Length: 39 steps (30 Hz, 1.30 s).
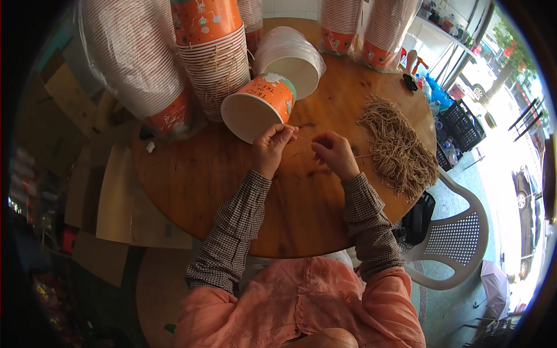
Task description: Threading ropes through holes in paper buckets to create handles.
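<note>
An orange paper bucket (pixel 277 100) with a white inside lies tipped on its side on the round wooden table (pixel 301 214), its mouth facing me. Just in front of its rim is my left hand (pixel 270 149), thumb and fingers pinched together at the tips. What they pinch is too small to name. My right hand (pixel 336 153) is curled closed to the right, apart from the bucket; its fingertips are partly hidden. Between that hand and a heap of tan cords (pixel 400 148) a short thin strand shows, but whether I hold it is unclear.
Behind the bucket stand a tall stack of orange buckets (pixel 212 64) and plastic-wrapped stacks (pixel 130 58). A nested white stack (pixel 293 58) lies nearby. More wrapped stacks (pixel 389 32) stand at the far right. A plastic chair (pixel 452 243) is right of the table; cardboard (pixel 130 203) lies left.
</note>
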{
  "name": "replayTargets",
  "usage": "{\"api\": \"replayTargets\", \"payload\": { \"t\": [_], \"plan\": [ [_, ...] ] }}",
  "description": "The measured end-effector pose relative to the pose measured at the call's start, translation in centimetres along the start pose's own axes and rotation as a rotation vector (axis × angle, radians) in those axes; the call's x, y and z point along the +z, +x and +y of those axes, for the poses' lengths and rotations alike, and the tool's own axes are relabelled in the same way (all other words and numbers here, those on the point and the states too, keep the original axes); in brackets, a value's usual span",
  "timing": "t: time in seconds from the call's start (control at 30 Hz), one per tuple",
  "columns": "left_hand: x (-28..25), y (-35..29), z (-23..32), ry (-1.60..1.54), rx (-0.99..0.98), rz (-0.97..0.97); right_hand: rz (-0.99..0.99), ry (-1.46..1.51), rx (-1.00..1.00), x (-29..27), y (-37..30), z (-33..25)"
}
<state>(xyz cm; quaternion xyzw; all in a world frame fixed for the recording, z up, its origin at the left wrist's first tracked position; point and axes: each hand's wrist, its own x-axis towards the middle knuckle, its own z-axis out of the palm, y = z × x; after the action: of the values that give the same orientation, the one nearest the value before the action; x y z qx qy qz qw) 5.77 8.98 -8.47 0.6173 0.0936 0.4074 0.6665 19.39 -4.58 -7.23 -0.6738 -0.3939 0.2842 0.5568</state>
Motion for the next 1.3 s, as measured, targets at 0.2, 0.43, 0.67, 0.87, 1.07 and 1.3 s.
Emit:
{"api": "replayTargets", "payload": {
  "t": [0.2, 0.43, 0.67, 0.87, 1.07, 1.3],
  "plan": [
    [0.7, -0.2, -0.1, 0.042, 0.052, 0.025, 0.216, -0.434, -0.349, 1.0, 0.0, -1.2],
    [0.7, -0.8, 0.5, 0.259, 0.067, 0.034, 0.275, -0.435, -0.591, 1.9, -1.3, -1.1],
    [1.1, -1.1, 0.8, 0.494, 0.165, 0.008, 0.258, -0.423, -0.661, 1.6, -1.4, -1.5],
    [1.5, -1.2, 0.7, 0.563, 0.277, -0.07, 0.305, -0.385, -0.648, 1.6, -1.2, -1.4],
    [1.5, -1.0, 0.9, 0.181, -0.08, -0.047, 0.286, -0.139, -0.482, 1.3, 0.2, 0.1],
    [0.7, -1.2, 1.9, -0.075, -0.258, -0.003, 0.117, 0.175, -0.414, 1.1, -0.4, -0.4]
  ]
}}
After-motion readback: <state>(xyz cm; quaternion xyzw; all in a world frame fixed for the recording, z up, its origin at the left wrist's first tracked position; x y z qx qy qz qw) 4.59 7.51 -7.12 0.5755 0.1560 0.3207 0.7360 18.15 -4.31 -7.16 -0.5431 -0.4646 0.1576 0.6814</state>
